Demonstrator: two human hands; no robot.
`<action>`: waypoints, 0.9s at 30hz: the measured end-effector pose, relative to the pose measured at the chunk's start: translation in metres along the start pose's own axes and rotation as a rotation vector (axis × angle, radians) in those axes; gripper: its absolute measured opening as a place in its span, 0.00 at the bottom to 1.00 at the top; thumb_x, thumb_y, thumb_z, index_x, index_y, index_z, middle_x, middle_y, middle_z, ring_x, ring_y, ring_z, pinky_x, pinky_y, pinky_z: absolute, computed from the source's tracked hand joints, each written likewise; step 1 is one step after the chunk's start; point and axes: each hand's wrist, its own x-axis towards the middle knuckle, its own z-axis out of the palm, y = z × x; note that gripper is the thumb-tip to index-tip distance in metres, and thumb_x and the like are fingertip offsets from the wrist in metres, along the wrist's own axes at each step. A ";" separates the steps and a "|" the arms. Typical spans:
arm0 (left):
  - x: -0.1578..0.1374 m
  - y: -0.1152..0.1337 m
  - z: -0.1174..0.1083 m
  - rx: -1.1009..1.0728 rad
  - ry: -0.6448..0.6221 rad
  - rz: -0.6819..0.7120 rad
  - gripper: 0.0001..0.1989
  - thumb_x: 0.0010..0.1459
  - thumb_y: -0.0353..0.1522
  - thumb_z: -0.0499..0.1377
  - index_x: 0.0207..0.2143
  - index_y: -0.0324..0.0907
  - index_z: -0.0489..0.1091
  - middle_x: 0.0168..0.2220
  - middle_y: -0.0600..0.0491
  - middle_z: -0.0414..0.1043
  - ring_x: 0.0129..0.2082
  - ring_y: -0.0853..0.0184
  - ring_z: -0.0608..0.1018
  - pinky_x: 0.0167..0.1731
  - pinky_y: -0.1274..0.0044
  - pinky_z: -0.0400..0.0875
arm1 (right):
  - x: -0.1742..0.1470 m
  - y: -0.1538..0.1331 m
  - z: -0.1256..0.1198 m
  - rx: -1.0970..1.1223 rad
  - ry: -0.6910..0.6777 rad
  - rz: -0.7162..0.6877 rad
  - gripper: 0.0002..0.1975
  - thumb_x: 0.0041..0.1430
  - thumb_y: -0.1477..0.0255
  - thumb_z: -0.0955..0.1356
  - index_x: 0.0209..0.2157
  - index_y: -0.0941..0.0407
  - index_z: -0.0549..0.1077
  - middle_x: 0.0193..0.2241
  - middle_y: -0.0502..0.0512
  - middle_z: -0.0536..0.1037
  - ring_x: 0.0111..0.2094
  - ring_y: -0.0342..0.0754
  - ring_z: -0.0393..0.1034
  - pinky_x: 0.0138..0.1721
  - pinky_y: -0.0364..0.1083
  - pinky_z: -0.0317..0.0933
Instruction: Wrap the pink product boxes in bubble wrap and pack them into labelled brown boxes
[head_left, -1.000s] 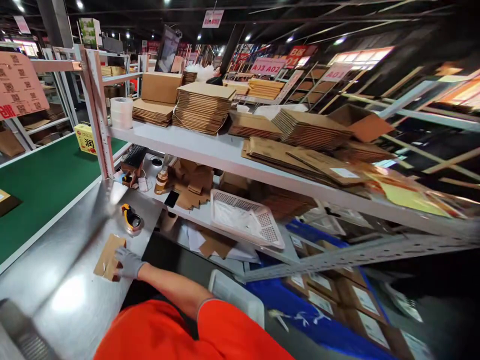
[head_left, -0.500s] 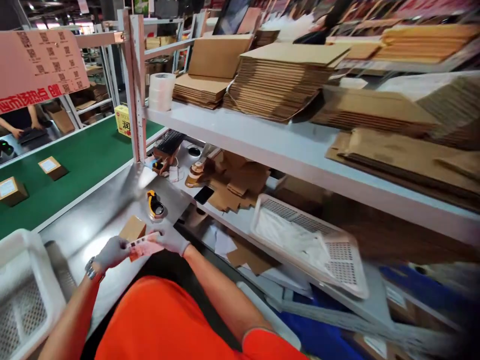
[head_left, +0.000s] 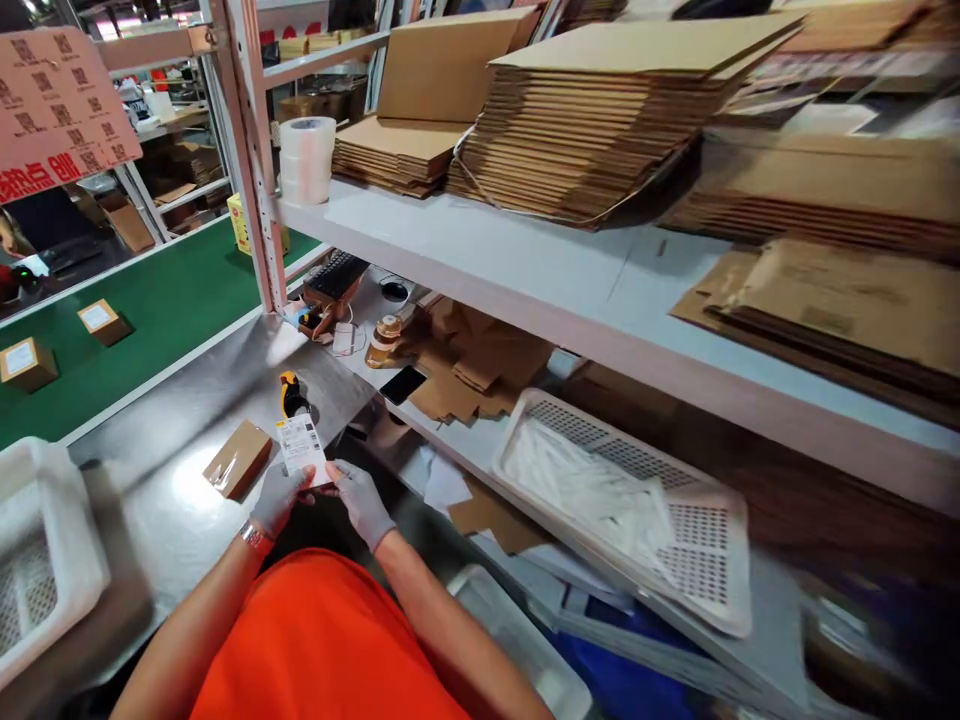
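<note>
Both of my hands wear thin grey gloves and hold a white printed shipping label (head_left: 301,446) over the near edge of the metal table. My left hand (head_left: 282,494) pinches its lower left corner, and my right hand (head_left: 358,497) grips the lower right side. The printed face with barcodes is turned up toward me. Left of the label, a small brown cardboard box (head_left: 238,459) with shiny clear tape lies on the table. Just beyond the label rests a yellow and black tape dispenser (head_left: 292,393), partly covered by it.
Two small labelled boxes, one of them this box (head_left: 103,322), sit on the green conveyor belt (head_left: 187,290). White baskets stand at left (head_left: 88,540) and right (head_left: 731,560). Cardboard stacks (head_left: 577,130) fill the shelf (head_left: 450,255). A phone (head_left: 403,385) lies below.
The label has turned from a slant to face up, and it has moved away from the box. My left hand has shifted right, beside my right hand. The view has moved slightly.
</note>
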 end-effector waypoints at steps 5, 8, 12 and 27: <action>-0.004 -0.007 0.027 -0.104 0.068 -0.007 0.36 0.46 0.50 0.79 0.50 0.33 0.82 0.49 0.36 0.85 0.38 0.56 0.86 0.29 0.72 0.82 | -0.018 -0.002 -0.034 0.184 0.019 0.133 0.31 0.45 0.42 0.83 0.36 0.54 0.86 0.39 0.58 0.86 0.41 0.53 0.80 0.44 0.49 0.75; -0.007 -0.016 0.041 -0.139 0.076 -0.039 0.34 0.49 0.47 0.79 0.51 0.33 0.82 0.49 0.36 0.86 0.37 0.56 0.87 0.30 0.71 0.84 | -0.028 -0.002 -0.047 0.207 -0.002 0.141 0.30 0.45 0.43 0.84 0.36 0.55 0.87 0.38 0.57 0.87 0.42 0.54 0.81 0.47 0.50 0.76; -0.012 -0.029 0.060 -0.171 0.123 -0.071 0.31 0.51 0.43 0.79 0.52 0.33 0.81 0.48 0.37 0.86 0.36 0.56 0.88 0.30 0.72 0.84 | -0.038 -0.002 -0.062 0.226 -0.025 0.147 0.31 0.42 0.43 0.85 0.36 0.55 0.87 0.37 0.57 0.87 0.41 0.54 0.82 0.49 0.52 0.76; -0.030 -0.051 0.100 0.323 0.278 -0.057 0.27 0.55 0.40 0.75 0.54 0.36 0.79 0.52 0.36 0.84 0.46 0.51 0.86 0.44 0.63 0.84 | -0.057 0.014 -0.101 0.090 0.088 0.134 0.30 0.39 0.45 0.84 0.33 0.58 0.88 0.32 0.60 0.86 0.36 0.55 0.79 0.43 0.54 0.75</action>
